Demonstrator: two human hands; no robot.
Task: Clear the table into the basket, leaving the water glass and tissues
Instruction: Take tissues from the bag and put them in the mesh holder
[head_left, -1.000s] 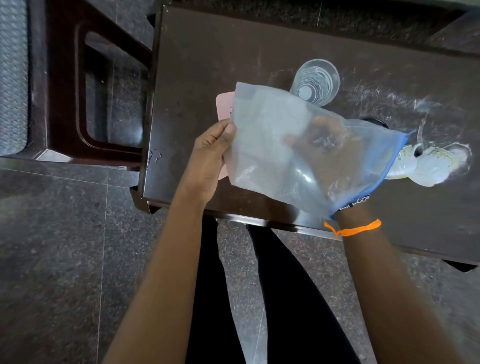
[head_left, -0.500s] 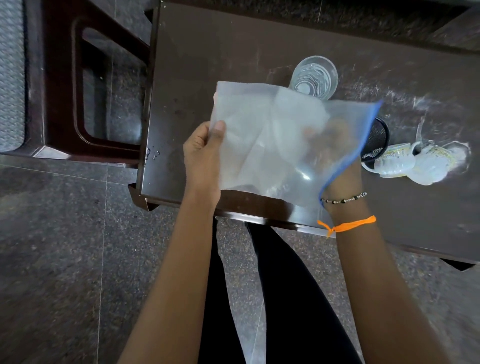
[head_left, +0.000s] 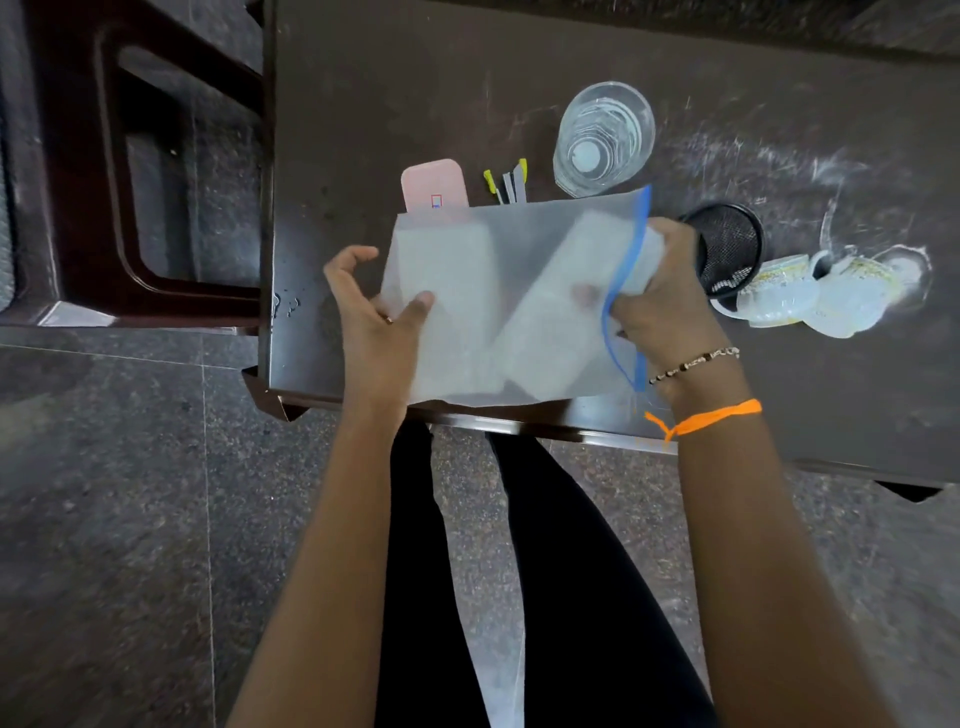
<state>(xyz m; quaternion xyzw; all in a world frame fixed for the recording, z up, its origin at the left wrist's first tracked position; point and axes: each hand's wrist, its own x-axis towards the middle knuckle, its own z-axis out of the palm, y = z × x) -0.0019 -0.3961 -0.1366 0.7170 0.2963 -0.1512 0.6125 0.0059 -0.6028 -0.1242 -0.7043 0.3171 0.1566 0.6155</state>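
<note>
Above the table's near edge: frosted zip pouch (head_left: 498, 306), blue zipper at right.
Right hand (head_left: 657, 299): fist gripping the pouch's zipper end.
Left hand (head_left: 371, 312): fingers spread, thumb on the pouch's left side.
Table (head_left: 363, 104), beyond pouch: pink case (head_left: 434, 184), pens (head_left: 509, 182), water glass (head_left: 602, 137).
Right of pouch: black mesh cup (head_left: 727, 247), 2 teacups (head_left: 810, 293).
</note>
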